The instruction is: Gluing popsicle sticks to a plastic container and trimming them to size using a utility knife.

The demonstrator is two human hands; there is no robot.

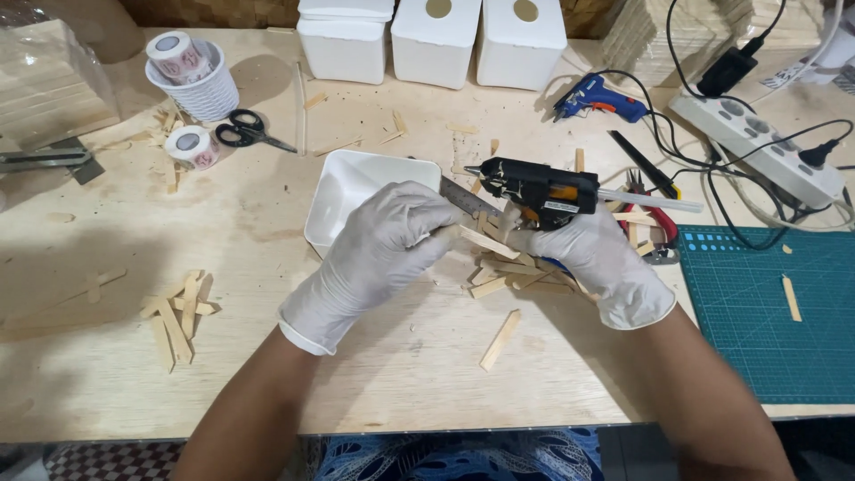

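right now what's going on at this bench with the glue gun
A person in white gloves works at a wooden table. The right hand holds a black glue gun, nozzle pointing left toward a thin wooden stick pinched in the left hand. More sticks lie piled beneath the hands, and an open white box sits just behind the left hand.

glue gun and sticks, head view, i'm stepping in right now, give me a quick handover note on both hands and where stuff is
Left hand: gloved, grip closed on a thin wooden stick, held over the bench beside the white tray.
Right hand: gloved, grip closed on the black glue gun, nozzle pointing left, just above the stick's end.
Things: loose stick pile under the hands, another pile at the left, one stick near the front edge. Metal ruler lies behind the left hand. Blue glue gun sits at the back; green cutting mat on the right.
Done: no glued joint visible yet.
Left: cannot tell how many sticks remain to be glued.
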